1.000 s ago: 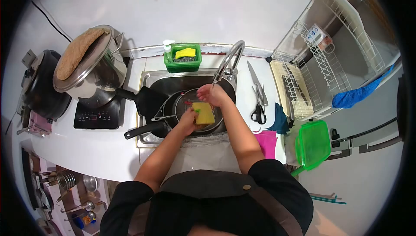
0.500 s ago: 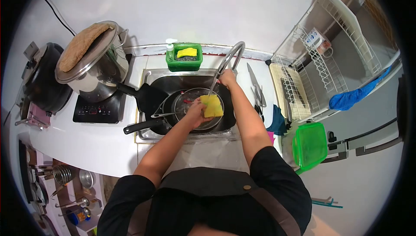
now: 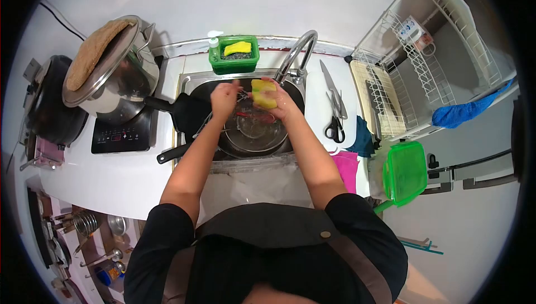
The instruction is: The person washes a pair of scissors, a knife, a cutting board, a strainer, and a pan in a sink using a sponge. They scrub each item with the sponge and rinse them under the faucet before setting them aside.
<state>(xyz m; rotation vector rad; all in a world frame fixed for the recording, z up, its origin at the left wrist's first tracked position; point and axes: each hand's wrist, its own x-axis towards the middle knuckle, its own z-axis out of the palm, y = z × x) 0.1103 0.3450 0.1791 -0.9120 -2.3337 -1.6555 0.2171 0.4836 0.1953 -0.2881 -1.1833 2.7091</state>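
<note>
Over the sink, my right hand holds a yellow sponge just below the curved faucet. To its left, my left hand is closed, slightly blurred, with thin metal parts showing beside its fingers; what it grips is unclear. Below both hands, a round clear or metal vessel sits in the basin with something red in it. A black pan handle and a black spatula-like utensil rest across the sink's left side.
A green soap basket with another yellow sponge stands behind the sink. Left are an induction cooker and a large steel pot. Right are a knife, black-handled scissors, a pink cloth, a dish rack and a green-lidded container.
My right hand has left the faucet and now has the sponge, which my left hand held before. My left hand has moved up and left, away from the sponge.
</note>
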